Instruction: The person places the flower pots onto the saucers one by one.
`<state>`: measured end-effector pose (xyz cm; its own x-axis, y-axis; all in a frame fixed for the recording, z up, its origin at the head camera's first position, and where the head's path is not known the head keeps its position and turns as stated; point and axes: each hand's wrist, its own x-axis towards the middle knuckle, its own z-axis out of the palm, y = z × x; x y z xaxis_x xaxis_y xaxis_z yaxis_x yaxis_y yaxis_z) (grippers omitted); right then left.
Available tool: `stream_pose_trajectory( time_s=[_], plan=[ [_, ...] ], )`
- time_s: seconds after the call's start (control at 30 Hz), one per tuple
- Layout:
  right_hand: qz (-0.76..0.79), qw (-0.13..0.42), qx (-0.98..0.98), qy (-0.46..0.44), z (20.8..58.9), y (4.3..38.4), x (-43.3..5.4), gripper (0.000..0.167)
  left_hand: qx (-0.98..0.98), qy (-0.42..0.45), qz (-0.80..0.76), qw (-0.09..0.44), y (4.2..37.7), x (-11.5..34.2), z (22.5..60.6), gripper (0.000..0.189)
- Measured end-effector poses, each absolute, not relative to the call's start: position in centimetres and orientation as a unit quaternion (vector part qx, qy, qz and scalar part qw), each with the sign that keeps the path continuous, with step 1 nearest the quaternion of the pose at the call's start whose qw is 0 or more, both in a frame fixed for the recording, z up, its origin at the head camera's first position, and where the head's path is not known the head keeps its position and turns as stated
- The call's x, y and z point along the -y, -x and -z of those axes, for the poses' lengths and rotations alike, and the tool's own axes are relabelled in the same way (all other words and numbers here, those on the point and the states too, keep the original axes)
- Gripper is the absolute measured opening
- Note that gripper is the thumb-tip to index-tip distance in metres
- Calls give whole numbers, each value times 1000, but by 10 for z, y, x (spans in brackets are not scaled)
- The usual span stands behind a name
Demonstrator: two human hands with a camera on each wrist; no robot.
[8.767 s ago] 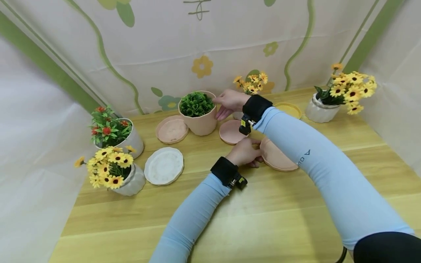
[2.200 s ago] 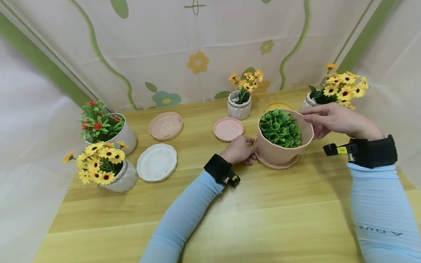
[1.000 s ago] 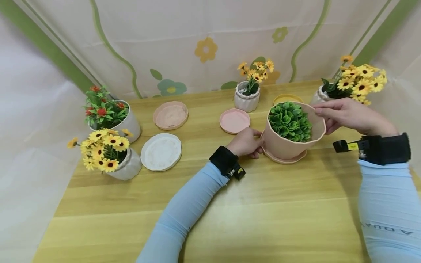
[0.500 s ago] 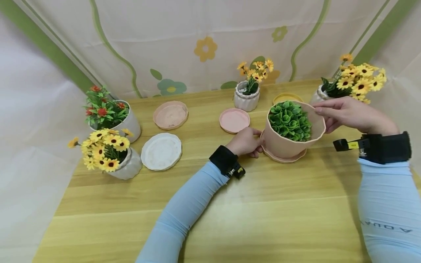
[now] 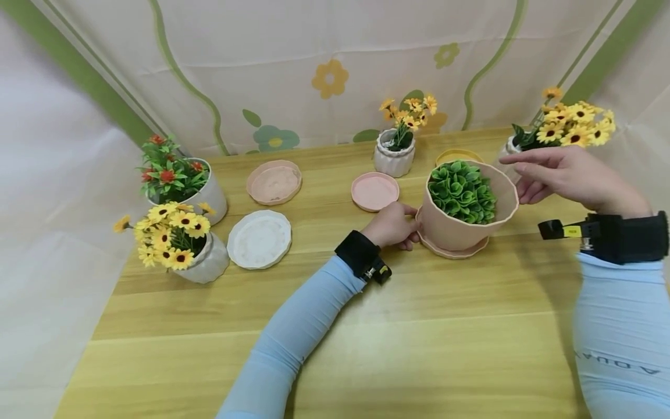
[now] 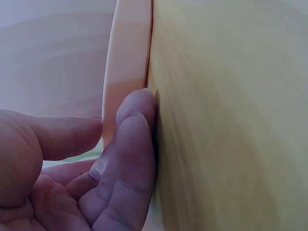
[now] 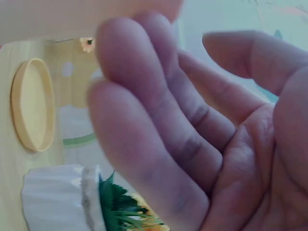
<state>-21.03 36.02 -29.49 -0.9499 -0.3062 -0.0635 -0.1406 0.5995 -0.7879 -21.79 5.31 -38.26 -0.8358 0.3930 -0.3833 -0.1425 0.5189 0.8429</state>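
Observation:
A pale pink flower pot with a clump of green leaves stands on a matching scalloped saucer, right of centre in the head view. My left hand pinches the saucer's left edge, thumb at the rim and fingers curled low beside the tabletop. Beside the pot's right rim, my right hand has thumb and forefinger apart, with nothing between them. Its other fingers are loosely bent close to the pot wall, seen in the right wrist view.
Left stand a white pot with red flowers and a white pot with yellow daisies. A white saucer, two pink saucers, a yellow saucer, a small flower pot and another daisy pot lie around.
The pot came from the back middle onto the saucer in the right hand's grip. Within the last half second, that hand let go of the rim and drew slightly right. The left hand stays put.

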Motion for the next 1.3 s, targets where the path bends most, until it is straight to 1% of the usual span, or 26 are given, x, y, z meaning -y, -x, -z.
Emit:
stream_pose_trajectory(
  time_s=[0.1,0.3,0.5,0.7,0.8,0.87,0.97,1.07,1.2,1.3],
  plan=[
    [458,70,-877,127,289,206,-360,31,-827,-79,-483,276,217,-52,382,42],
    [508,21,-852,123,276,197,-355,29,-824,-79,-488,276,215,-50,380,40],
    [534,-40,-840,84,261,184,-342,27,-833,-110,-475,261,212,-41,373,41],
    [547,-110,-827,74,246,166,-318,27,-837,-178,-472,214,211,-21,349,42],
    [541,-130,-828,75,241,156,-304,28,-836,-209,-477,175,206,-7,333,37],
    [528,-143,-833,83,240,150,-292,29,-833,-225,-484,150,202,4,322,30],
    [504,-158,-842,107,241,143,-274,27,-837,-226,-482,128,195,21,308,23],
    [478,-161,-853,135,243,137,-252,23,-848,-216,-469,123,188,39,299,24],
    [463,-141,-858,169,247,134,-217,19,-858,-198,-460,110,177,65,290,26],
    [450,-124,-862,200,252,135,-191,17,-864,-187,-459,86,168,84,284,22]
  ],
)
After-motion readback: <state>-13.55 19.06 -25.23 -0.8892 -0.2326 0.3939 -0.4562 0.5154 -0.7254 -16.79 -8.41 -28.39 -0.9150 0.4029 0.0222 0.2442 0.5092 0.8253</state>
